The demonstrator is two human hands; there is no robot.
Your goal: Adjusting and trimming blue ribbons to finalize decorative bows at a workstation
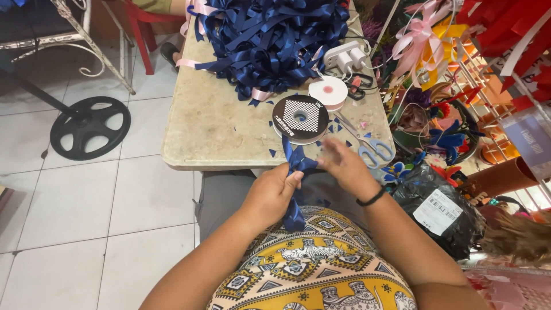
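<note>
My left hand (268, 192) pinches a folded navy ribbon (297, 172) over my lap, just before the table (218, 126) edge. My right hand (344, 163), fingers loosely curled, touches the ribbon's top; scissors (370, 146) lie beyond.

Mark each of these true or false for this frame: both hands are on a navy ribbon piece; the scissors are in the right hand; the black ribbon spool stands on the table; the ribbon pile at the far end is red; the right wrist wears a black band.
1. Both hands are on a navy ribbon piece. True: the left hand pinches it and the right hand touches it.
2. The scissors are in the right hand. False: they lie on the table.
3. The black ribbon spool is on the table. True.
4. The ribbon pile at the far end is red. False: it is navy blue.
5. The right wrist wears a black band. True.
</note>
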